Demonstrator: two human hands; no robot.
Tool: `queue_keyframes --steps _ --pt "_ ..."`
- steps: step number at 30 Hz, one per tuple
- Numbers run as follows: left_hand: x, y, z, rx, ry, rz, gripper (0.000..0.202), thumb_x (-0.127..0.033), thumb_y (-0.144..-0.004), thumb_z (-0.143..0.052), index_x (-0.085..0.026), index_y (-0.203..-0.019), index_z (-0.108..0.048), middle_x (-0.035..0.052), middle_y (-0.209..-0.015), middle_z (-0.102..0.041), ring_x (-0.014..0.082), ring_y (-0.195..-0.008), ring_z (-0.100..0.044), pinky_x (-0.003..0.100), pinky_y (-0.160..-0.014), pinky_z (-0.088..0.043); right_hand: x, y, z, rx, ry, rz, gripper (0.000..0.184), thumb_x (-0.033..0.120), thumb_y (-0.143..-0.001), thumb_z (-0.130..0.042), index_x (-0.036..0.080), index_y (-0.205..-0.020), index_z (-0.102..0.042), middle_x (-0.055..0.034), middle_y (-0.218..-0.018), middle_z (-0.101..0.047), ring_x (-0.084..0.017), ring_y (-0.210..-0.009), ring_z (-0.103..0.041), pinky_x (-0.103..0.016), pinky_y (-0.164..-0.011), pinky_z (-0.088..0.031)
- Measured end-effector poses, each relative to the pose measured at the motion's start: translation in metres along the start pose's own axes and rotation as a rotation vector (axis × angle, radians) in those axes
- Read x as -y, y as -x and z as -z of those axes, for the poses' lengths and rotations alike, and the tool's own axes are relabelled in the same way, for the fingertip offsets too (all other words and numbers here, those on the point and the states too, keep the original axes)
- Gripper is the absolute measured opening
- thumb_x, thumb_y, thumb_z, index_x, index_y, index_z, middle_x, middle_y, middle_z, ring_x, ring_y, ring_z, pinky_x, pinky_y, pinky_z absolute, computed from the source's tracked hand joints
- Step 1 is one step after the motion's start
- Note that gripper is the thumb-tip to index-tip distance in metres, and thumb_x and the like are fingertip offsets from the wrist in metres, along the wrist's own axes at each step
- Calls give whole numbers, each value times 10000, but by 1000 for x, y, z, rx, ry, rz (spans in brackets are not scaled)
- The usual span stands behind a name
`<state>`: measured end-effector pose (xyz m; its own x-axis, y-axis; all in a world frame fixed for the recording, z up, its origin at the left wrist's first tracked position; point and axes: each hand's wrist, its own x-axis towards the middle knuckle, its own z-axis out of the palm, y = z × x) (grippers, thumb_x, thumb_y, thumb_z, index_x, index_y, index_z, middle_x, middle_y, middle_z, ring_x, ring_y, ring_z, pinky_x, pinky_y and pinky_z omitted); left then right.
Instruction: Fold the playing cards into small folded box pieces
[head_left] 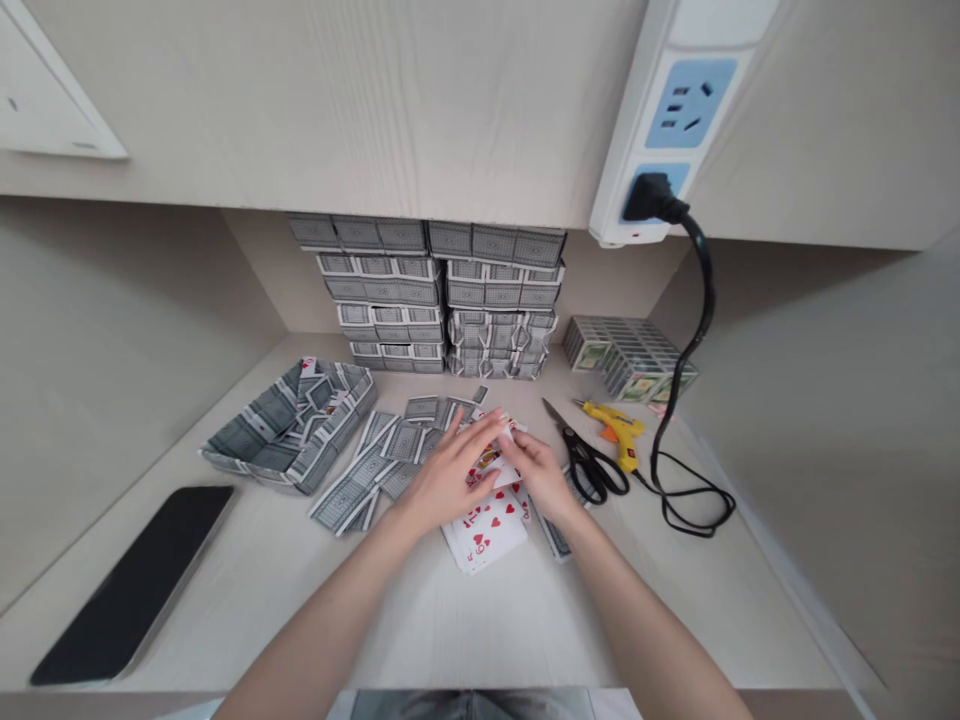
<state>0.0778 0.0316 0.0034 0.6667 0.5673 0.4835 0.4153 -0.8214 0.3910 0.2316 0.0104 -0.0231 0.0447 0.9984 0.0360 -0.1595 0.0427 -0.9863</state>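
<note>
A playing card (pixel 507 468) is held over the middle of the pale tabletop (pixel 465 640), above a pile of face-up playing cards (pixel 487 540) on which red hearts are shown. The card is pinched at its right side between the thumb and fingers of the right hand (pixel 541 478). The left hand (pixel 442 470) is laid across it from the other side, with its fingers stretched out and its thumb near the lower edge; whether the card is also gripped by it cannot be told.

To the left of the pile, patterned grey card backs (pixel 360 480) are strewn in overlapping layers. Beyond them a boat-shaped tray (pixel 322 460), built from cards, is partly filled with more cards. Nearer the left front edge, a black-topped flat slab (pixel 135 585) is seen.

On the right, black-handled scissors (pixel 577 450) are placed beside a yellow glue gun (pixel 619 425), and a black cord (pixel 679 375) is looped on the tabletop just past it. The cord is joined to a plug (pixel 651 198) seated in a power strip (pixel 686 110) mounted overhead.

At the back, card-covered blocks (pixel 390 290) are stacked in two columns, with boxed packs (pixel 630 355) grouped to their right.
</note>
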Motion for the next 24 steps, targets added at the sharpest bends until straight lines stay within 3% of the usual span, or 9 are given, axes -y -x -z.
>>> queue_keyframes --steps 3,6,9,13,20,24 --pt "0 0 -1 -34 81 60 629 -266 -787 -542 -261 -1349 -260 47 -1390 -354 191 -1273 -331 404 -1098 -211 2 1 0 56 63 35 247 404 -694 -642 179 -792 -613 11 -692 -618 -134 -612 -544 -245 -573 -430" --pt "6 1 -4 -119 225 218 528 -278 -785 -546 -255 -1288 -386 55 -1289 -480 193 -1190 -433 361 -1009 -346 -1 1 1 86 82 -21 251 417 -687 -634 176 -746 -603 17 -642 -607 -123 -544 -528 -234 -513 -412" --pt "15 1 -8 -174 407 402 376 -238 -778 -536 -234 -1154 -539 47 -1023 -640 175 -941 -588 322 -860 -451 -6 0 3 91 93 -77 286 450 -667 -638 176 -735 -593 19 -604 -602 -121 -501 -521 -228 -472 -400" --pt "22 -2 -9 -176 663 593 307 -262 -713 -596 -175 -1006 -628 31 -774 -659 148 -682 -607 264 -661 -490 -9 -2 4 31 91 -89 327 475 -650 -650 174 -756 -581 17 -573 -606 -118 -455 -519 -223 -427 -393" --pt "24 -2 -12 -84 848 655 239 -310 -655 -643 -146 -829 -646 27 -718 -653 139 -633 -593 253 -614 -484 -8 -5 4 -64 14 -17 340 444 -622 -688 171 -784 -567 -13 -664 -661 -146 -541 -587 -242 -490 -453" --pt "26 -2 -13 -153 928 731 262 -362 -639 -662 -140 -766 -606 22 -709 -643 138 -633 -602 252 -590 -498 -10 -7 6 -99 -29 -29 412 420 -563 -737 166 -851 -589 -32 -766 -685 -181 -649 -633 -278 -568 -501"
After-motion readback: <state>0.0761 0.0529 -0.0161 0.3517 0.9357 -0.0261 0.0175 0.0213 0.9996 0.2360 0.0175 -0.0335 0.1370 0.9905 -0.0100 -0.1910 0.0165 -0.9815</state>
